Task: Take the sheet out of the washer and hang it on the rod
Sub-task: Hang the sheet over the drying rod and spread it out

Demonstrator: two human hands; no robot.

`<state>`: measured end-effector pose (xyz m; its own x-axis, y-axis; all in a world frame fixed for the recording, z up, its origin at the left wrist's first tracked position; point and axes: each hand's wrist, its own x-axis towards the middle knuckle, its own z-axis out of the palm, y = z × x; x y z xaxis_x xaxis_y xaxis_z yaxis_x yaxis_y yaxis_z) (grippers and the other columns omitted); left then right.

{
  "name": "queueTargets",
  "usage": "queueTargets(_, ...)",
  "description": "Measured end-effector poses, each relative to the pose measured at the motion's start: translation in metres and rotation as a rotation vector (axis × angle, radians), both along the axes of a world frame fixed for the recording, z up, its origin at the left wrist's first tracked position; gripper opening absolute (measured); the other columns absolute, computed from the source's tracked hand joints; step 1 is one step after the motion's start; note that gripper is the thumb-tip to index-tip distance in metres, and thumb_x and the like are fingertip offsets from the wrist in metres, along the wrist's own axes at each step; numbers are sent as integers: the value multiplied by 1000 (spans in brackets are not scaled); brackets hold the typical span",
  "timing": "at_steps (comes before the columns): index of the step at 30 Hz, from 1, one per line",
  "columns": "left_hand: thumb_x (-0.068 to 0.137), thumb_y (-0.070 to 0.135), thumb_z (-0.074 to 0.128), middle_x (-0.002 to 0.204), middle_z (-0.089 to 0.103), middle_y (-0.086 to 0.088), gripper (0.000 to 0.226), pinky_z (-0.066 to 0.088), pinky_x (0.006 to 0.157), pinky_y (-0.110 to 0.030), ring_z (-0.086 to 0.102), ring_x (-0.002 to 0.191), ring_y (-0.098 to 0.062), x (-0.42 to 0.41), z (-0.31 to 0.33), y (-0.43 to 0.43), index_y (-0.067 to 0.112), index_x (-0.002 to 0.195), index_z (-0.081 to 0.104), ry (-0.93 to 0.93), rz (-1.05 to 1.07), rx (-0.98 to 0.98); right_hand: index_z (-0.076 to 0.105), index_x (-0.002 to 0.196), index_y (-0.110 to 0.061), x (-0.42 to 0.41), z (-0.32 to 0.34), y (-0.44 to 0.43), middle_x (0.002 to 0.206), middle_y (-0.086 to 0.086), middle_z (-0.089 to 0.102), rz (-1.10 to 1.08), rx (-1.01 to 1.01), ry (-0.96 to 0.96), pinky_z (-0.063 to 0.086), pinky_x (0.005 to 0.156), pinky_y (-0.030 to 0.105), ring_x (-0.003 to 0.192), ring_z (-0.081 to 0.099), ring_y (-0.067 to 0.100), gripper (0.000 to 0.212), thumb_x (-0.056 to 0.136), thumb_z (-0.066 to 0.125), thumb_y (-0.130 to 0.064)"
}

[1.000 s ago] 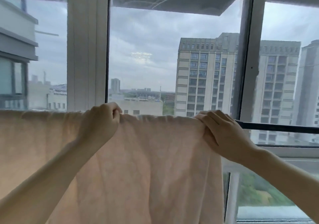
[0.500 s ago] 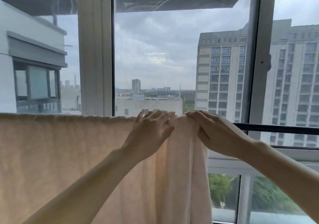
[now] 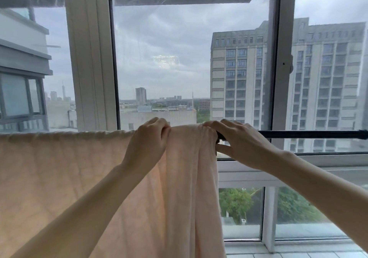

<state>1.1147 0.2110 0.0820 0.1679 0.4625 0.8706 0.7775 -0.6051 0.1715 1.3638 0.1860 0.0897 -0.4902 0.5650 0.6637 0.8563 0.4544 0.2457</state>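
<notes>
A pale peach sheet [image 3: 59,178] hangs over a black rod [image 3: 308,134] that runs across the window. The cloth covers the rod from the left edge to the middle, where its right end is bunched into folds [image 3: 191,158]. My left hand [image 3: 148,142] grips the sheet's top edge on the rod, just left of the bunched part. My right hand [image 3: 237,140] pinches the bunched right edge at the rod, thumb below and fingers above. To the right of my right hand the rod is bare. The washer is not in view.
Large windows with white frames [image 3: 91,58] stand right behind the rod. A window sill [image 3: 298,170] runs below the rod on the right. Tall buildings and trees show through the glass.
My left hand has slid right along the rod toward my right hand, and the sheet's right part has gathered into folds between them. The view has shifted slightly.
</notes>
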Motion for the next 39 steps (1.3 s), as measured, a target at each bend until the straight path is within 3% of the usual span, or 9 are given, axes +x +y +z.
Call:
queueTargets(6,97,16,49,82,64,-2,21,49,67,-36,58,76,-20,-5,-7,3,11,86,66,-102,98,-7,43,132,-33,-16,-1,2,110,-4,66,-38,31,100,49,75,35,88,63,18,39,94,54,-32)
queueTargets(10,94,13,50,100,67,-1,19,47,86,-39,58,97,-22,2,-7,-6,14,100,67,-72,117,20,48,125,-29,-25,0,-2,102,-2,68,-89,42,139,50,82,43,83,64,21,30,96,46,-31)
queueTargets(13,95,16,54,113,67,4,24,46,95,-34,58,107,-16,12,-8,-18,18,117,65,91,-71,48,53,122,-26,-26,0,-7,92,-3,67,-100,63,156,48,85,44,75,62,20,26,98,42,-27)
queueTargets(16,99,30,50,111,68,7,26,46,91,-29,60,103,-11,20,-5,-19,22,117,66,104,-135,-24,56,111,-23,-28,5,-11,70,-8,56,-123,99,155,46,83,40,59,54,16,20,101,40,-21)
queueTargets(20,97,34,51,89,68,10,23,45,73,-28,61,83,-9,23,1,-13,21,95,70,36,-99,-67,54,112,-29,-26,21,-15,55,-9,49,-244,105,67,41,81,34,55,55,14,22,101,41,-15)
queueTargets(26,98,33,48,72,65,9,29,38,58,-28,59,67,-15,24,-1,-10,20,79,65,-11,56,-31,59,116,-27,-1,62,-15,64,0,63,-244,170,112,49,84,39,62,61,21,22,101,45,-18)
queueTargets(29,98,31,49,62,58,12,29,32,55,-24,54,59,-5,24,-2,-13,21,73,61,-35,60,-14,60,119,-27,28,68,-17,77,5,69,-211,172,159,53,76,39,71,65,25,24,100,46,-20)
queueTargets(33,97,27,49,61,57,15,27,36,57,-25,56,62,-3,31,0,-19,29,70,56,-62,61,-77,67,111,-23,56,54,-23,99,-4,71,-42,-52,25,56,76,29,78,62,7,21,93,60,-16)
queueTargets(39,94,33,55,97,66,19,15,48,80,-31,61,90,-4,49,10,-29,29,99,69,-66,-91,-171,61,123,-18,61,55,-35,118,-2,64,-54,-348,16,47,95,26,104,56,10,44,90,50,8)
